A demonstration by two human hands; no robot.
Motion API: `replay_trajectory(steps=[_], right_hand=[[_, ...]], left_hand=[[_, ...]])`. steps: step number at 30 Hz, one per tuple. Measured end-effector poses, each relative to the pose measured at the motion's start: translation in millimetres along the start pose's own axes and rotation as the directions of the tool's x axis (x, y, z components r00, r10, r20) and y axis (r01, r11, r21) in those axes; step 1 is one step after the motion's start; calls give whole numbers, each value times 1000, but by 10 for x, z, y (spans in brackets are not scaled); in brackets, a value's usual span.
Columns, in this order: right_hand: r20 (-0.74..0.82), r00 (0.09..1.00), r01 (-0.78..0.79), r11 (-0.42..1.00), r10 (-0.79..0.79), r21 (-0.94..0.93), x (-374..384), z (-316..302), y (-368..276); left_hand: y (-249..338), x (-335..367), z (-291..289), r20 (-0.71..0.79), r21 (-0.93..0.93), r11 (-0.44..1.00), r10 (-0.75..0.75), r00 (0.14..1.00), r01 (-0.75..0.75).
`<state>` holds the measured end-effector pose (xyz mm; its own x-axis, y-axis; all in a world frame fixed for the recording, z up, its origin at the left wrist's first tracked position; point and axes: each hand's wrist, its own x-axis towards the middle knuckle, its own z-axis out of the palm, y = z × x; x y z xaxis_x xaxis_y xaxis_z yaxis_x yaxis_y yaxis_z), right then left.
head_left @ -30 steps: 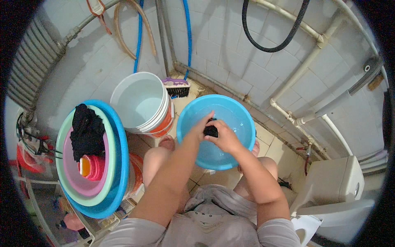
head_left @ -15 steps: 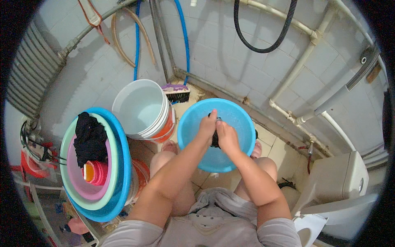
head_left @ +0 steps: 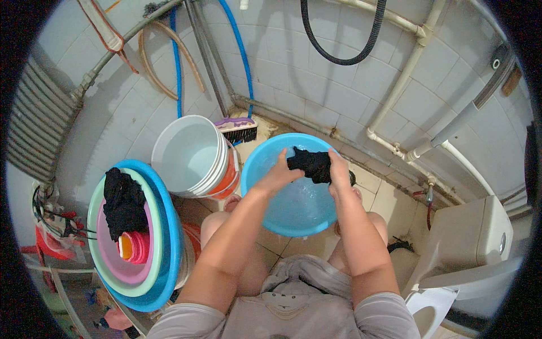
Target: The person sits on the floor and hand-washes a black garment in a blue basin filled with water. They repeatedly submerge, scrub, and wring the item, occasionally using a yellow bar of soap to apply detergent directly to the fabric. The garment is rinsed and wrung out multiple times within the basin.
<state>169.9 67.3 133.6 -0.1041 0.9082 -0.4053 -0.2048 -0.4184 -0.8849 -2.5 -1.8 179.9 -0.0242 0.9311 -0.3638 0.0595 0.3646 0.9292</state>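
A wet-looking black cloth (head_left: 312, 164) stretches between my hands above a blue basin (head_left: 253, 186). At its left end, my left hand (head_left: 278, 174) curls round it, thumb at the lower edge and forefinger raised. My right hand (head_left: 339, 174) grips the other end, its fingers partly hidden behind the cloth. Below, the basin holds some water (head_left: 299, 206). What kind of garment or fabric the cloth is, I cannot make out.
To the left, nested blue, green and pink basins (head_left: 172, 243) hold another black cloth (head_left: 124, 203) and a red-pink container (head_left: 135, 247). A white bucket (head_left: 189, 155) stands behind them, with a purple brush (head_left: 240, 130) beside it. A toilet (head_left: 457, 248) is at right.
The black cloth was bunched between my closed hands; now it is spread out. My hands have moved apart, the right one toward the basin's right rim. The view has shifted slightly.
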Motion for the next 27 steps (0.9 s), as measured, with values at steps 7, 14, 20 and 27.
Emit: replay_trajectory(steps=[7,14,20,27], right_hand=[[212,974,-113,985,83,132,-328,-12,-380],[336,941,124,958,-32,-259,-438,-26,-445],[322,943,279,710,-77,-647,-418,1,-487],[310,746,529,241,-590,-814,-449,90,-396]], left_hand=[[-6,-93,-206,8,679,689,339,941,-254],[298,-121,-383,-251,696,647,626,738,-311],[383,-106,-481,-312,392,810,564,765,-437],[411,-132,-506,-263,-174,961,164,951,-214]])
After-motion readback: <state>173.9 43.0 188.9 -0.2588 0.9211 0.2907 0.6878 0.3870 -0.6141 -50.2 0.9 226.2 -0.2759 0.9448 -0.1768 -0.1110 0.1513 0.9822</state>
